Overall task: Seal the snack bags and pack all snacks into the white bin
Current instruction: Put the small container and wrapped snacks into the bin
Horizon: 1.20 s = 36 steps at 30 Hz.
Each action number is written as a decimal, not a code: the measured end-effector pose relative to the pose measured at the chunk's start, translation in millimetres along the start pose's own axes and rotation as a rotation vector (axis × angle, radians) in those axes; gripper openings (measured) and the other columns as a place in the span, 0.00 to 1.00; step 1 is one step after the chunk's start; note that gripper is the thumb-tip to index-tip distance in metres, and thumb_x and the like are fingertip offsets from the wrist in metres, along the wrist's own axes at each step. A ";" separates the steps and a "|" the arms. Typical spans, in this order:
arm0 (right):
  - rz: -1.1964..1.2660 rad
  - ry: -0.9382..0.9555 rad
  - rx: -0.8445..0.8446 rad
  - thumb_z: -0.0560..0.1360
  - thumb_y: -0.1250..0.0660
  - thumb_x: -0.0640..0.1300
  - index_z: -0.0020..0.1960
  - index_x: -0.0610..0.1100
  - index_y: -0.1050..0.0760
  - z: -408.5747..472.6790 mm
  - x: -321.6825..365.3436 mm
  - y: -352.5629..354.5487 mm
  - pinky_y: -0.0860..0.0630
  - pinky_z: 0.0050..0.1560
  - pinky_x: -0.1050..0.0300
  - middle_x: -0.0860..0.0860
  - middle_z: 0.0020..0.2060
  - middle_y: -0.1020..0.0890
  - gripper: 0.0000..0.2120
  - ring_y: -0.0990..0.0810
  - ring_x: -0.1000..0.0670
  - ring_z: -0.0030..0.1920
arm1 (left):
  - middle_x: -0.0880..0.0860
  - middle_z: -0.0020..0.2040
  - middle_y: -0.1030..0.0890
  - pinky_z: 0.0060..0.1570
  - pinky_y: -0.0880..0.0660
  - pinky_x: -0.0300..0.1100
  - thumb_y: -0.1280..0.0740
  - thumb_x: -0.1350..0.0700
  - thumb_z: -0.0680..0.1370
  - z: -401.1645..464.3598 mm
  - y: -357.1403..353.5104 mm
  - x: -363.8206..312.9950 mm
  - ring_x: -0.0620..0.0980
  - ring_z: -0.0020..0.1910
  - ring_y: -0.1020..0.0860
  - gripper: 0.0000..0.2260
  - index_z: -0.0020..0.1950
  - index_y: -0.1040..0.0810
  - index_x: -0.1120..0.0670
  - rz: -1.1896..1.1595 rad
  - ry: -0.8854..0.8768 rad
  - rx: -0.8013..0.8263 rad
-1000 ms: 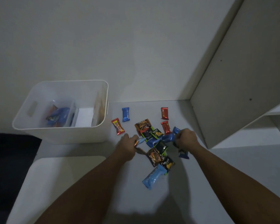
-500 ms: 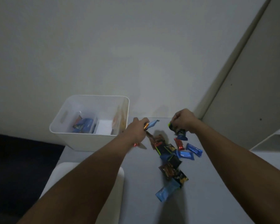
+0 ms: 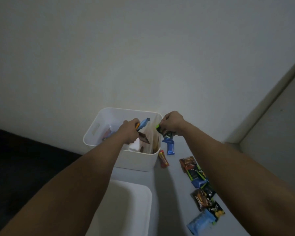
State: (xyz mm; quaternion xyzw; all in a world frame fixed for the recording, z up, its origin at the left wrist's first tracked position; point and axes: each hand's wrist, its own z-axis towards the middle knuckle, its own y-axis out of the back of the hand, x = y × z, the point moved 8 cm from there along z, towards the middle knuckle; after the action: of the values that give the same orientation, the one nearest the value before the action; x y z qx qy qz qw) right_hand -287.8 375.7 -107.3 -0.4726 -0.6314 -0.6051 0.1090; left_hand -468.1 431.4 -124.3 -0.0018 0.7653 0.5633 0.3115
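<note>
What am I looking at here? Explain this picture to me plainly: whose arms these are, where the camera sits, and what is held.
No machine here: a person wears a camera on the head, looking down at their own arms. The left hand grips a few small snack packets over the white bin, one of them light blue. The right hand, just right of the bin's rim, grips dark packets. More snacks lie on the table: a red bar and a blue packet beside the bin, and a loose row of packets nearer the person.
</note>
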 end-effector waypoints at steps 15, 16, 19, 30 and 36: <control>0.118 -0.093 0.031 0.76 0.34 0.43 0.48 0.37 0.22 53.3 17.0 -92.9 0.19 0.53 0.44 0.40 0.46 0.20 0.09 0.18 0.39 0.50 | 0.55 0.52 0.21 0.28 0.27 0.36 0.31 0.54 0.75 29.9 -29.8 70.4 0.51 0.43 0.22 0.12 0.57 0.28 0.50 -0.178 0.160 0.127; 0.129 -0.105 0.027 0.77 0.34 0.45 0.50 0.34 0.21 52.7 14.4 -93.4 0.19 0.52 0.41 0.38 0.48 0.19 0.12 0.18 0.37 0.51 | 0.55 0.55 0.22 0.31 0.23 0.39 0.30 0.52 0.75 29.5 -34.5 71.5 0.53 0.46 0.21 0.17 0.62 0.28 0.50 -0.242 0.177 0.160; 0.161 -0.110 0.037 0.76 0.36 0.42 0.50 0.33 0.21 51.5 10.6 -90.5 0.18 0.42 0.35 0.38 0.46 0.20 0.12 0.18 0.36 0.47 | 0.56 0.63 0.24 0.44 0.23 0.45 0.29 0.48 0.74 27.2 -37.9 68.2 0.55 0.55 0.23 0.27 0.70 0.32 0.53 -0.364 0.209 0.176; 0.336 -0.132 0.044 0.77 0.36 0.37 0.51 0.35 0.23 28.1 -8.9 -26.4 0.17 0.40 0.47 0.41 0.41 0.20 0.06 0.17 0.45 0.40 | 0.61 0.53 0.18 0.49 0.27 0.42 0.36 0.52 0.77 29.2 -18.6 30.0 0.59 0.52 0.20 0.15 0.52 0.18 0.62 -0.221 0.150 0.002; 0.268 -0.183 0.109 0.78 0.35 0.39 0.57 0.34 0.24 -5.1 -55.6 23.3 0.18 0.49 0.44 0.39 0.50 0.19 0.11 0.18 0.42 0.47 | 0.56 0.55 0.18 0.52 0.29 0.39 0.30 0.53 0.73 18.3 -34.8 -41.4 0.55 0.55 0.21 0.13 0.54 0.18 0.57 -0.230 -0.015 -0.014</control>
State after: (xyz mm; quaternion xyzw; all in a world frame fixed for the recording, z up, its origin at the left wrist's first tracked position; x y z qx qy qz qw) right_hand -243.5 341.3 -130.1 -0.5991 -0.6019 -0.5043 0.1561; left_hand -413.7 420.1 -137.6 -0.0875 0.7539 0.5291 0.3796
